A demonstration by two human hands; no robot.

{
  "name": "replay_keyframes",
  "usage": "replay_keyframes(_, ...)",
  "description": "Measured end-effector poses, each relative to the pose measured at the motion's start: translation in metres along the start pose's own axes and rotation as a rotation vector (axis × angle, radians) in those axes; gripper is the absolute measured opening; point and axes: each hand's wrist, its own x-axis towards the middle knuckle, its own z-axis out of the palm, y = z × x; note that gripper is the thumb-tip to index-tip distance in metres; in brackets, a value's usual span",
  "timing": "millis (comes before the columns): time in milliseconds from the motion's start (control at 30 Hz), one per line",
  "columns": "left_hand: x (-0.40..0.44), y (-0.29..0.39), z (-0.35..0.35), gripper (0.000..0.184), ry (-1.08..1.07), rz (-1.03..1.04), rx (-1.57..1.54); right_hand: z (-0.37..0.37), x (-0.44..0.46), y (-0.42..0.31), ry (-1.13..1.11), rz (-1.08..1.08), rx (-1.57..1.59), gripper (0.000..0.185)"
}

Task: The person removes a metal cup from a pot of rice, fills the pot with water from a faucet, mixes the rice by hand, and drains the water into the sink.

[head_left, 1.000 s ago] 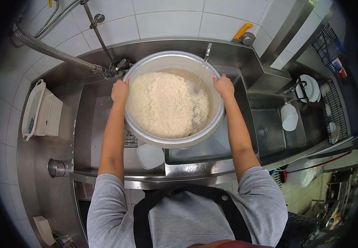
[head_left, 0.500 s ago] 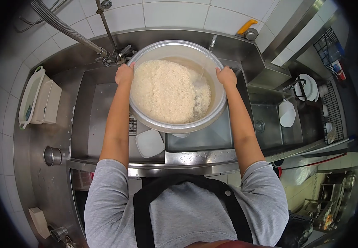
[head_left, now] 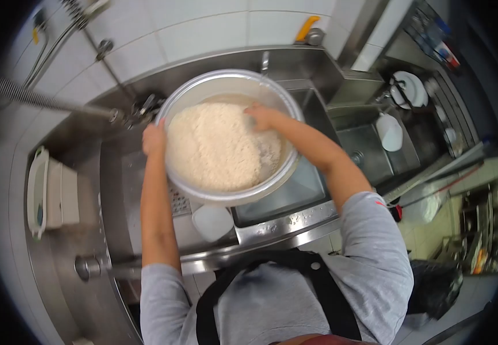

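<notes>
A large round metal basin [head_left: 234,79] is over the sink, holding a heap of white rice [head_left: 214,146] with cloudy water around it. My left hand [head_left: 154,138] grips the basin's left rim. Inside the basin, my right hand [head_left: 262,117] is over the right side of the rice, holding nothing that I can see. Its fingers look loosely apart; slight blur hides whether their tips touch the rice. The faucet spout [head_left: 265,62] points down behind the basin's far rim.
A white square container [head_left: 212,223] lies below the basin in the steel sink [head_left: 128,190]. Beige bins [head_left: 59,192] stand left, near a metal cup [head_left: 88,268]. To the right, a white jug [head_left: 389,132] sits in a second basin, with white plates [head_left: 409,90] beyond.
My right hand has let go of the basin's right rim and moved left over the rice. My left hand stays on the rim. The view has shifted, and the water stream no longer shows.
</notes>
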Motion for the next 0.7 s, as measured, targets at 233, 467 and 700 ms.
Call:
replay_keyframes(233, 0.0, 0.001, 0.001, 0.062, 0.044, 0.043, 0.038, 0.05, 0.065, -0.041, -0.122, 0.156, 0.368, 0.126)
replay_keyframes(467, 0.014, -0.012, 0.013, 0.064, 0.059, 0.126, 0.033, 0.075, 0.066, -0.071, -0.099, -0.293, 0.318, 0.072)
replay_keyframes(700, 0.021, -0.018, 0.019, 0.065, 0.077, 0.161, 0.009, 0.071, 0.085, -0.028, -0.073, 0.135, 0.01, 0.02)
